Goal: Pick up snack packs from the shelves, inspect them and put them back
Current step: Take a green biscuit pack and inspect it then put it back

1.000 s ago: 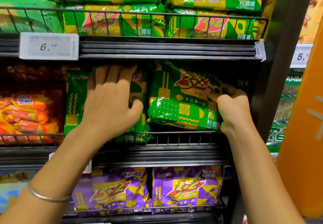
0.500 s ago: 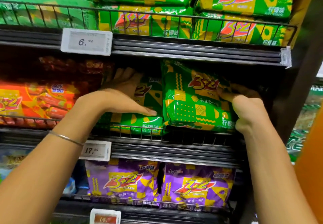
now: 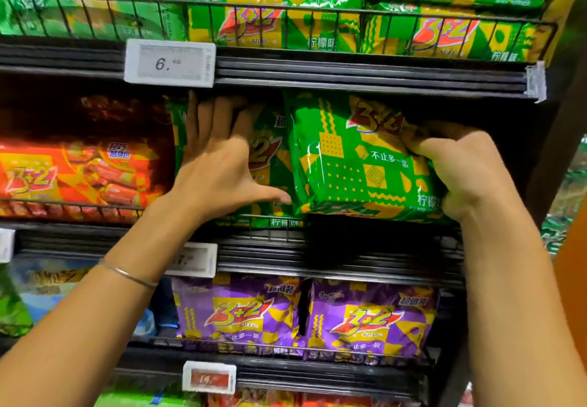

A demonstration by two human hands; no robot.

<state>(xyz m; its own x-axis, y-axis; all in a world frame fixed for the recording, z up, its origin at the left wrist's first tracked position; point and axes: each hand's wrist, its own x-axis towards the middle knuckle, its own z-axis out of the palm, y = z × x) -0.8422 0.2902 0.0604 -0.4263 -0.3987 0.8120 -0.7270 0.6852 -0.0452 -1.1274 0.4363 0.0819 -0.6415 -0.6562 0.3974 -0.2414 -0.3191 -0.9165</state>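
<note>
The right hand point(image 3: 460, 168) grips the right edge of a green snack pack point(image 3: 359, 159), which sits tilted at the front of the middle shelf point(image 3: 349, 248) above its wire rail. The left hand point(image 3: 219, 165), fingers straight, presses flat against the neighbouring green pack point(image 3: 266, 165) just beside it. Purple packs point(image 3: 241, 314) fill the shelf below.

A glossy green-and-yellow snack pack point(image 3: 355, 165) sits tilted at the middle shelf's point(image 3: 349, 244) front, just beside a matching upright pack point(image 3: 270, 165).
</note>
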